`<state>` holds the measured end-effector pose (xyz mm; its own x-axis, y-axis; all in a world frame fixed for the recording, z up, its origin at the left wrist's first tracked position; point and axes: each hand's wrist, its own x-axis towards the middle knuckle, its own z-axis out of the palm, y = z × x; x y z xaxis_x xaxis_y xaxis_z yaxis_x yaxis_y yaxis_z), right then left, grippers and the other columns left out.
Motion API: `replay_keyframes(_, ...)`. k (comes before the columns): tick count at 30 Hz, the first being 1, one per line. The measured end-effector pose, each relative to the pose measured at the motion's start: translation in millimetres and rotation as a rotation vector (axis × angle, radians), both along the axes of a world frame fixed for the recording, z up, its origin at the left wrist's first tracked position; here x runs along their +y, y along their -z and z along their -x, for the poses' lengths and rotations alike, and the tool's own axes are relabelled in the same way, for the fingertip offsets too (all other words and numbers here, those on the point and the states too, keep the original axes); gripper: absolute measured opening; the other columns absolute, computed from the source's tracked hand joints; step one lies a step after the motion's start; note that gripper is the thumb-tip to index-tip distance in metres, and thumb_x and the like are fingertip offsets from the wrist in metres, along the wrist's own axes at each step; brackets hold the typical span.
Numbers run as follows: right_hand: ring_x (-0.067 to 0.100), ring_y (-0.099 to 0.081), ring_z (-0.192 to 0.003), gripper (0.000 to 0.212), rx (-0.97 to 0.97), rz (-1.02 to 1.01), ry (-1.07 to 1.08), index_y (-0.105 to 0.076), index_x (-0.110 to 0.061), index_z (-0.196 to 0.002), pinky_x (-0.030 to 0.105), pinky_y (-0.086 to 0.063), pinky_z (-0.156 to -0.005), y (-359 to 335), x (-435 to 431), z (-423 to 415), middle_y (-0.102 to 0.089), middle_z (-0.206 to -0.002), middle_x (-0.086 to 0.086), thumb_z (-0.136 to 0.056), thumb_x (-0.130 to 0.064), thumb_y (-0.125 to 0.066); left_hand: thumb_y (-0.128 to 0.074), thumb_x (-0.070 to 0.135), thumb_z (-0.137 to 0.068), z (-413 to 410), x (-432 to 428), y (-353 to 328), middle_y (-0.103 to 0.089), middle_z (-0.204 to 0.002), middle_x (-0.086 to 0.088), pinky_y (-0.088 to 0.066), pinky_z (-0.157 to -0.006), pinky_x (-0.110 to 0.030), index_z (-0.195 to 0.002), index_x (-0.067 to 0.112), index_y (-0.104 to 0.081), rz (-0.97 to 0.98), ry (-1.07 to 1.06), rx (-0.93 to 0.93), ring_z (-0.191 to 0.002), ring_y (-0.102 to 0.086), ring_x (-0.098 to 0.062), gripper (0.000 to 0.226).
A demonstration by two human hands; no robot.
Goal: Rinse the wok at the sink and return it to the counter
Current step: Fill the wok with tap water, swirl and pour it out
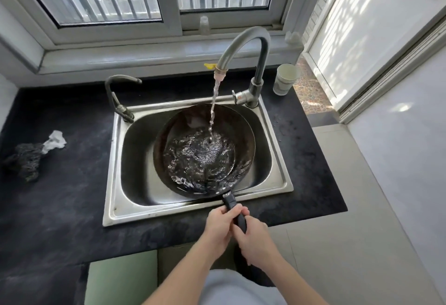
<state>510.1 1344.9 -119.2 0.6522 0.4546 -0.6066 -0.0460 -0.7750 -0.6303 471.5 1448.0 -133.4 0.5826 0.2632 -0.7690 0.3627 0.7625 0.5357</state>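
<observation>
Dark wok down in the steel sink, set into the black table, under running water from the tall faucet, water pooled in its bottom. Both hands clenched round the black handle over the sink's near rim: left hand closer to the bowl, right hand just behind. Near the table's left edge, a dark scrubber touching a crumpled tissue; at the far right corner, a paper cup.
</observation>
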Motion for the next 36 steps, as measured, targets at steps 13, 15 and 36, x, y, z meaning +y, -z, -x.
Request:
replay_keyframes(13,0.013,-0.068,-0.082,0.023,-0.113,0.021,-0.013,-0.065,-0.016,-0.107,0.034,-0.06,-0.076,6,-6,-10,-0.072,-0.095,-0.001,-0.096,-0.034,-0.056,-0.06,0.008,-0.096,-10,-1,-3,-0.071,-0.087,-0.012,-0.053,-0.09,-0.037,-0.101,-0.003,-0.068,0.079,0.041,-0.048,-0.086,-0.067,-0.022,0.015)
replay_keyframes(15,0.012,-0.068,-0.081,0.022,-0.092,0.026,-0.006,-0.065,-0.017,-0.107,0.034,-0.061,-0.077,8,-5,-4,-0.072,-0.094,-0.003,-0.096,-0.034,-0.056,-0.06,0.008,-0.096,-5,1,-2,-0.072,-0.087,-0.011,-0.054,-0.09,-0.037,-0.105,-0.006,-0.067,0.057,0.042,-0.034,-0.087,-0.067,-0.022,0.018)
replay_keyframes(36,0.015,-0.063,-0.056,0.023,0.037,-0.015,-0.069,-0.063,-0.017,-0.084,0.036,-0.055,-0.054,8,14,-13,-0.068,-0.07,0.0,-0.093,-0.037,-0.056,-0.067,0.01,-0.091,-3,14,-12,-0.076,-0.085,-0.012,-0.054,-0.077,-0.039,-0.091,-0.003,-0.073,-0.087,0.001,0.056,-0.078,-0.069,-0.024,0.015)
